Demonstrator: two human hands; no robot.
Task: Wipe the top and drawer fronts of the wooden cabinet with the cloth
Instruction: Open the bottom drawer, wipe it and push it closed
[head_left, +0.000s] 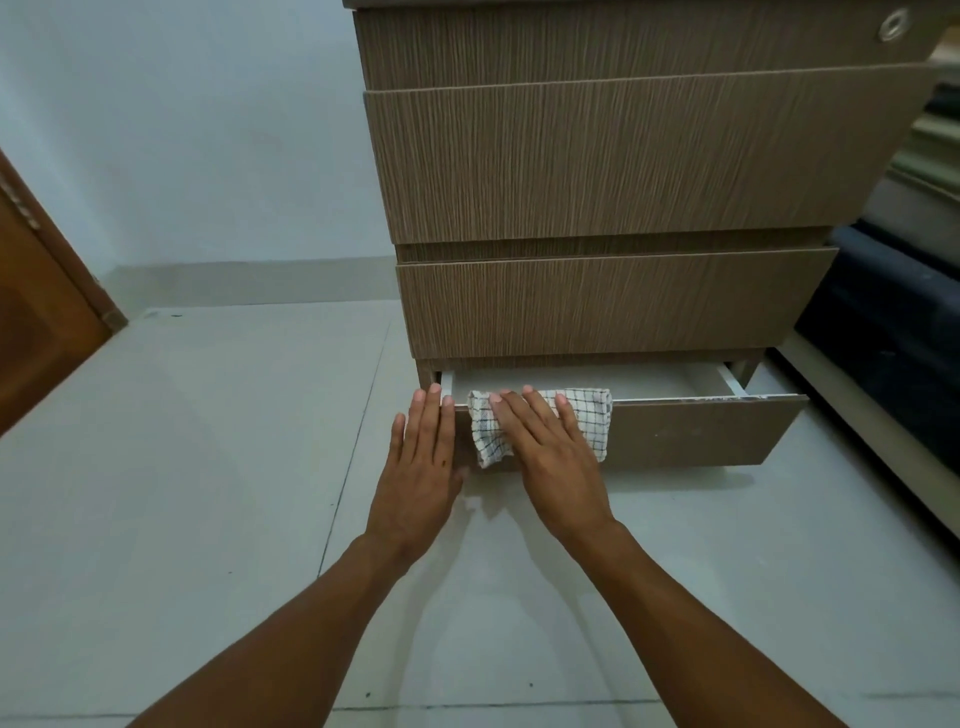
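The wooden cabinet (623, 166) stands ahead with several drawer fronts stacked. Its bottom drawer (696, 431) is pulled out, showing a pale empty inside. A white cloth with a dark check pattern (589, 410) is draped over the top edge of that drawer front, at its left part. My right hand (550, 452) lies flat on the cloth, pressing it against the front, fingers over the top edge. My left hand (421, 462) rests flat against the drawer's left end, fingers straight and holding nothing.
A pale tiled floor (208, 467) spreads to the left and in front. A brown wooden door (41, 312) stands at the far left by the light blue wall. Dark stacked items (893, 322) sit right of the cabinet.
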